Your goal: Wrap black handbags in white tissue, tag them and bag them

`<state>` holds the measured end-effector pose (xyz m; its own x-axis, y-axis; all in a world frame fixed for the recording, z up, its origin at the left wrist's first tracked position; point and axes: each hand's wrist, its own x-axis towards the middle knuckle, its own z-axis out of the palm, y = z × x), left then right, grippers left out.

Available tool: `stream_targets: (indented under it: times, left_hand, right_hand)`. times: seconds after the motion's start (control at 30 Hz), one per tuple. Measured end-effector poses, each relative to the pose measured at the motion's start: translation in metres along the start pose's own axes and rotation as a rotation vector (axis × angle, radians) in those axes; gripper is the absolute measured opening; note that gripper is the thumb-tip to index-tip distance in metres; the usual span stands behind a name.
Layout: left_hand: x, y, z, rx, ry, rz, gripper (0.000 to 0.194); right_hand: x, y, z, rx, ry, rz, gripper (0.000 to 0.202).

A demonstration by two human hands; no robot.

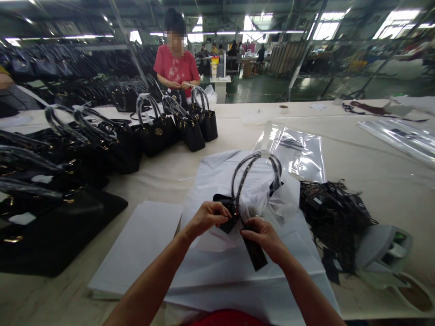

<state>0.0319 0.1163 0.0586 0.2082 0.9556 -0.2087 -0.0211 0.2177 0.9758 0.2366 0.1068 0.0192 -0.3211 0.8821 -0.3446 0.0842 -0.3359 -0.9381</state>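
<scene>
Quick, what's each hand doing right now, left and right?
Left hand: fingers closed in a pinch beside the wrapped bag handles; what they grip can't be told.
Right hand: closed, holding the black hang tag near its upper end.

A pale table [380, 190] bears black handbags [158, 136], white paper [139, 244], dark tags [336, 208].

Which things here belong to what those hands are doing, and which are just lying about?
Part of the job, it seems:
black tag, held by the right hand
wrapped handles, near the left hand
white sheet beneath
probably the tag pile

Apparently just lying about:
brown strip, far right
small paper slip, farther back
</scene>
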Motion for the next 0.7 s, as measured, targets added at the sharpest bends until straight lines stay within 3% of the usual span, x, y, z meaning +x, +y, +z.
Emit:
stream_targets:
  times: [0.1,0.2,0.43,0.6,0.7]
  left_hand:
    - [-0.001,-0.001,-0.001,-0.046,0.054,-0.006,0.011]
    - [-0.001,0.000,0.000,-0.049,0.062,-0.031,0.012]
    - [0.000,0.002,0.004,0.017,0.090,-0.030,0.009]
    - [0.002,0.000,0.006,-0.073,0.030,-0.030,0.010]
    - [-0.001,0.003,0.009,-0.076,-0.036,-0.068,0.015]
  right_hand:
    - [-0.007,0.001,0.001,0.296,-0.051,0.125,0.045]
    - [-0.011,0.004,0.003,0.436,-0.035,0.170,0.047]
    - [-0.013,0.007,0.006,0.530,-0.033,0.178,0.046]
    - [-0.016,0.002,0.011,0.604,-0.039,0.194,0.046]
    - [-0.020,0.004,0.014,0.612,-0.106,0.225,0.041]
